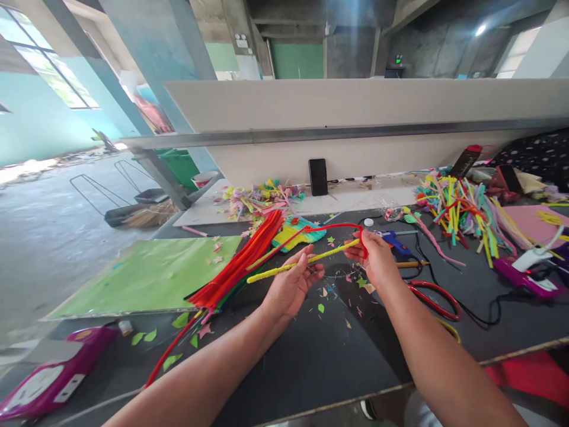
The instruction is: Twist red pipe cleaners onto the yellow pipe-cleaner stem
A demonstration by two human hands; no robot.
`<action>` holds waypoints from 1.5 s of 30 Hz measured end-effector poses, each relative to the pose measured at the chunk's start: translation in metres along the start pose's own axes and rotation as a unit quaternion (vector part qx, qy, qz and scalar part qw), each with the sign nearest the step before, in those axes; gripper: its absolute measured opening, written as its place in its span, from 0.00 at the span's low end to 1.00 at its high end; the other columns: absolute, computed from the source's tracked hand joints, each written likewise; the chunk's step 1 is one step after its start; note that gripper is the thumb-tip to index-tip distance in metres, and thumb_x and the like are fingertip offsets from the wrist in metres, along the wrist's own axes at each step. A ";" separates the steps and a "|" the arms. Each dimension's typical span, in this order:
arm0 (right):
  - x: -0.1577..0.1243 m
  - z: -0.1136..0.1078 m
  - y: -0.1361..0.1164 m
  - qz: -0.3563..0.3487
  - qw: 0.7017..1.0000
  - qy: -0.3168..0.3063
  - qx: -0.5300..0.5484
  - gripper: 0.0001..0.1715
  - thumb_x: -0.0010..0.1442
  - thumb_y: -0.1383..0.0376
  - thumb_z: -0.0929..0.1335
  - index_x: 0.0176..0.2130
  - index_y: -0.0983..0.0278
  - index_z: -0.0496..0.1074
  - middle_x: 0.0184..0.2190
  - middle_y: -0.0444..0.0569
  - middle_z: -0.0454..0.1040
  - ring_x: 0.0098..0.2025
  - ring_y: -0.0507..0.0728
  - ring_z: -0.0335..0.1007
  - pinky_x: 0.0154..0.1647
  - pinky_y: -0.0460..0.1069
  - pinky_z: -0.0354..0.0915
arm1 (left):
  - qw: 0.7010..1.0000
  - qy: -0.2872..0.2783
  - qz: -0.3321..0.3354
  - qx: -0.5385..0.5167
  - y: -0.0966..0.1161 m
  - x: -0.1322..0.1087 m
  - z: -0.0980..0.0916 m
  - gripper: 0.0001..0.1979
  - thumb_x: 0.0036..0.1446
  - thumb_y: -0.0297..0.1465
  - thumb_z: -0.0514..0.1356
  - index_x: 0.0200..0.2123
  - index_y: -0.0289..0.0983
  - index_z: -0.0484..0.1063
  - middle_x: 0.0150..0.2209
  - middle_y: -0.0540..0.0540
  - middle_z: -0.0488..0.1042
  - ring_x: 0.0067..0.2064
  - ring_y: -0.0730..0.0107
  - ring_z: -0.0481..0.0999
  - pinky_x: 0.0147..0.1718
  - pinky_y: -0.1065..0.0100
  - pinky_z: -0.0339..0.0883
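Observation:
Both hands hold a yellow pipe cleaner (329, 254) stretched between them over the dark table. My left hand (291, 281) pinches it along its length, and its free end points left. At the other end, my right hand (373, 252) closes on the yellow pipe cleaner together with a red pipe cleaner (338, 226) that arcs away to the left. Left of the hands lies a thick bundle of red pipe cleaners (249, 261). A yellow and turquoise piece (299, 232) rests just behind the left hand.
A green sheet (146, 276) lies at left, a purple device (57, 373) in front of it. A phone (317, 177) leans on the white board. At right are a blue glue gun (398, 243), red-handled scissors (438, 299), colourful pipe cleaner pieces (453, 207) and another purple device (528, 279).

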State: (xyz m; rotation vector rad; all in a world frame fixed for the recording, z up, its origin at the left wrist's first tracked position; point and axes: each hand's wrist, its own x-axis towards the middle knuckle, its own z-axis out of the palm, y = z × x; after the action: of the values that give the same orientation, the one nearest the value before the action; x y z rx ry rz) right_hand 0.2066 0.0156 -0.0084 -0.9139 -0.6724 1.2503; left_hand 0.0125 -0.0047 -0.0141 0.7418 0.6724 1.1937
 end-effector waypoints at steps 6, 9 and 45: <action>0.004 -0.002 0.005 -0.025 1.000 0.003 0.011 0.19 0.49 0.52 0.72 0.30 0.65 0.70 0.22 0.48 0.76 0.24 0.56 0.75 0.28 0.50 0.72 | 1.000 -0.010 0.010 -0.008 -0.007 -0.004 0.002 0.19 0.54 0.34 0.61 0.49 0.37 0.69 0.39 0.45 0.74 0.36 0.71 0.76 0.38 0.66 0.72; 0.008 -0.008 0.003 -0.043 0.999 0.020 0.013 0.18 0.50 0.52 0.71 0.29 0.64 0.69 0.21 0.47 0.75 0.22 0.54 0.73 0.27 0.50 0.72 | 0.999 -0.042 -0.002 0.008 -0.012 -0.007 0.004 0.21 0.53 0.33 0.62 0.52 0.38 0.68 0.43 0.43 0.74 0.40 0.69 0.76 0.42 0.65 0.70; -0.008 -0.003 -0.010 0.109 0.975 -0.163 -0.107 0.14 0.45 0.62 0.75 0.33 0.66 0.74 0.25 0.46 0.76 0.16 0.46 0.62 0.14 0.42 0.58 | 0.895 -0.250 -0.266 0.257 0.048 -0.003 -0.012 0.40 0.43 0.33 0.68 0.60 0.41 0.58 0.28 0.43 0.76 0.24 0.66 0.75 0.24 0.68 0.67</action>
State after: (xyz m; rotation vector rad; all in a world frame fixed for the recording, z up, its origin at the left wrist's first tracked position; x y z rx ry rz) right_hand 0.2125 0.0064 -0.0011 -0.9879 -1.0015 1.5643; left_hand -0.0245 0.0040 0.0175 1.1637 0.6962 0.2834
